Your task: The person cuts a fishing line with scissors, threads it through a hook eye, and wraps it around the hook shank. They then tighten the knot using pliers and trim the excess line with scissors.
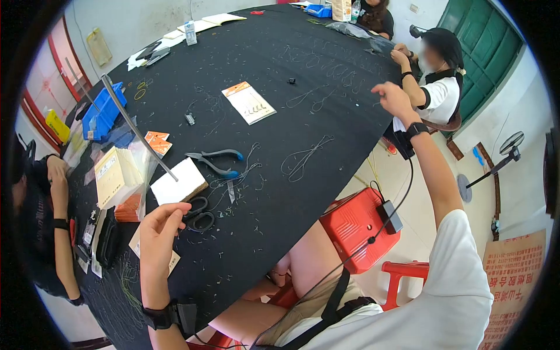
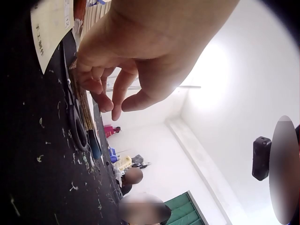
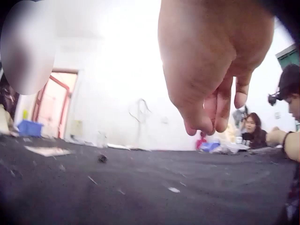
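Note:
My left hand [image 1: 160, 233] is beside a white block [image 1: 189, 176] and black-handled scissors [image 1: 201, 213], thumb and index fingertips close together. A slanted metal rod [image 1: 139, 135] ends at the block. Pliers with blue grips [image 1: 219, 169] lie just past the scissors, near tangled thin line [image 1: 252, 167]. In the head view, my right hand [image 1: 395, 100] is raised at the table's far right edge. Its thumb and fingertips come together in the right wrist view, where the hand [image 3: 211, 70] hangs above the cloth. I cannot tell whether a thin line is between the fingertips of either hand.
A packet of hooks [image 1: 248, 102] lies mid-table on the black cloth [image 1: 262, 233], among scattered clippings. Looped line [image 1: 300, 162] is to its right. Stacked cards [image 1: 116, 178] and a blue bin [image 1: 104, 114] stand left. Other people sit around the table; a red stool [image 1: 359, 230] stands below.

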### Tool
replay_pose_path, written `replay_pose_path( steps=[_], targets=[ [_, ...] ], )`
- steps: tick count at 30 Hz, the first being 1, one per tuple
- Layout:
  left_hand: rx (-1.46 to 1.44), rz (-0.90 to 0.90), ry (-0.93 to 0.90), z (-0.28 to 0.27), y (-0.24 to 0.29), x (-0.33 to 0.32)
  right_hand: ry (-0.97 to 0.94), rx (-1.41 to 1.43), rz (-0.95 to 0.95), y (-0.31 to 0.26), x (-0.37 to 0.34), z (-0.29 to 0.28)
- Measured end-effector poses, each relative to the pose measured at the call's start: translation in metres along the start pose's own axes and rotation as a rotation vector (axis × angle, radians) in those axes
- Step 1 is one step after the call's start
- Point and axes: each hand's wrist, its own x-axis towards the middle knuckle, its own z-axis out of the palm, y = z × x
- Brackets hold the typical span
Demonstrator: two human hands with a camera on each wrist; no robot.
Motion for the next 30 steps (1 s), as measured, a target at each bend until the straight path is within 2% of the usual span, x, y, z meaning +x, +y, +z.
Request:
replay_pose_path(
  steps=[1, 3, 10, 12, 13, 15, 18, 23, 24, 26, 28, 30],
  targets=[
    [0.001, 0.002, 0.002, 0.0, 0.0, 0.0, -0.001, 0.001, -0.003, 0.008, -0.006, 0.006],
    [0.006, 0.002, 0.009, 0.0, 0.001, -0.001, -0.02, 0.126, -0.156, 0.015, -0.015, 0.017],
    [0.008, -0.02, 0.014, 0.002, 0.001, 0.0, -0.035, 0.267, -0.113, 0.018, -0.021, 0.029],
    [0.008, -0.019, 0.017, 0.001, 0.001, 0.0, 0.142, 0.368, -0.078, 0.02, -0.02, 0.029],
    [0.006, -0.017, 0.017, 0.002, 0.001, 0.0, 0.142, 0.367, -0.079, 0.02, -0.019, 0.028],
    [0.002, -0.014, 0.016, 0.002, 0.001, 0.0, 0.272, 0.622, 0.045, 0.023, -0.016, 0.024],
    [0.001, -0.014, 0.007, 0.002, 0.001, 0.0, 0.307, 0.767, 0.043, 0.014, -0.011, 0.004],
    [0.0, -0.005, -0.005, 0.001, 0.003, -0.001, 0.224, 1.004, 0.028, -0.081, -0.032, -0.066],
    [0.007, -0.005, 0.006, 0.0, 0.002, -0.001, 0.159, 1.073, -0.011, -0.104, -0.039, -0.082],
    [-0.058, 0.106, 0.031, 0.0, 0.001, -0.001, 0.037, 1.211, -0.127, -0.147, -0.051, -0.105],
    [-0.057, 0.182, 0.001, 0.0, 0.01, -0.004, -0.103, 1.322, -0.28, -0.188, -0.061, -0.118],
    [-0.074, 0.214, -0.025, 0.002, 0.015, -0.008, -0.242, 1.432, -0.354, -0.228, -0.069, -0.125]
  ],
)
